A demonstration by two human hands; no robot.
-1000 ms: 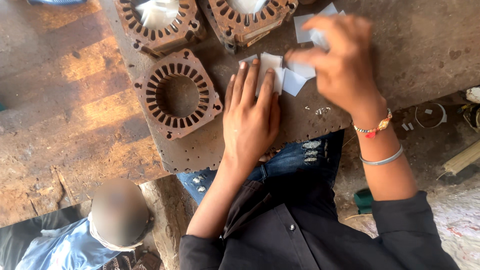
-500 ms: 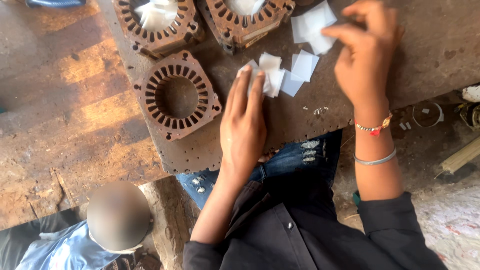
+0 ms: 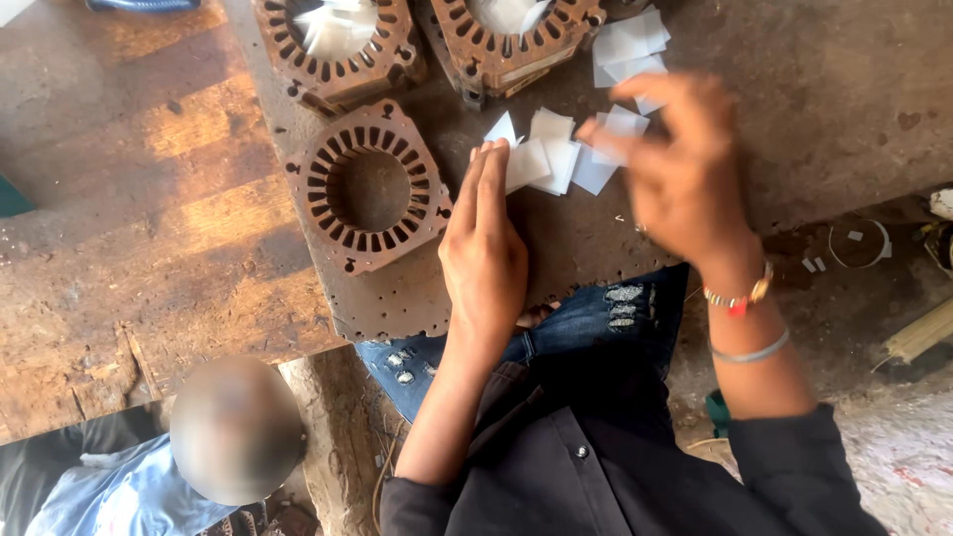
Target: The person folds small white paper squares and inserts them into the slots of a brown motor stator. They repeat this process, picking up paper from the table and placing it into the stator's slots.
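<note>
My left hand (image 3: 484,253) lies flat on a rusty metal plate (image 3: 814,109), fingers together, its fingertips resting on the edge of several small white paper slips (image 3: 551,149). My right hand (image 3: 685,169), blurred by motion and wearing two bracelets, hovers just right of those slips and pinches one white slip (image 3: 623,124) between thumb and fingers. An empty rusty slotted stator core (image 3: 320,194) sits just left of my left hand.
Two more stator cores (image 3: 288,45) (image 3: 467,40) with white paper in their bores stand at the top. A loose pile of white slips (image 3: 630,45) lies beyond my right hand. A worn wooden bench (image 3: 149,199) is on the left; another person (image 3: 235,427) sits low left.
My right hand reached up to the far paper pile, then came back down and left toward the slips with a piece in it. My left hand stayed flat, barely shifting.
</note>
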